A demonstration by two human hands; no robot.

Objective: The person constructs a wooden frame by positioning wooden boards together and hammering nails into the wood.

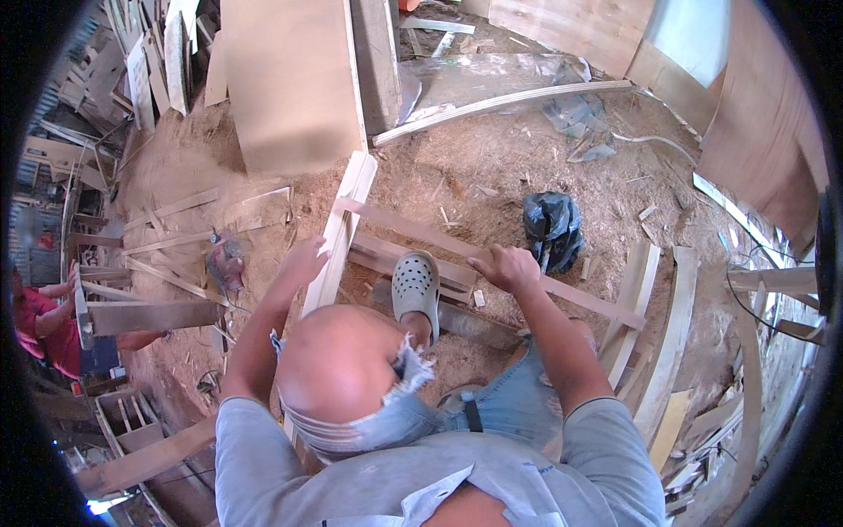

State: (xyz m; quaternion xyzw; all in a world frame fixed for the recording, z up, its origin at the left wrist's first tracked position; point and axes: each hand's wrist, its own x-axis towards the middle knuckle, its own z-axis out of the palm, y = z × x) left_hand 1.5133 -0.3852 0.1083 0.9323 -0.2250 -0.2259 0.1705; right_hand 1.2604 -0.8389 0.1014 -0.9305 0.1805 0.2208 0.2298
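My right hand (511, 268) is closed round a long, thin wooden strip (413, 228). The strip slants from the pale boards on the left down to the right, past my knee. At the left, my left hand (307, 260) grips the edge of the long pale wooden boards (348, 195), fingers bent over their side. These boards lie together, running from beside my raised knee toward the far side. Below the strip are shorter wooden pieces (453, 279). My foot in a light perforated clog (416, 285) rests over them.
A black plastic bag (552, 230) sits on the sawdust-covered ground right of my hand. A large panel (290, 88) stands ahead. Curved planks (672, 338) lie at the right. Off to the left, a person in a red shirt (54, 327) is beside a wooden frame (154, 316).
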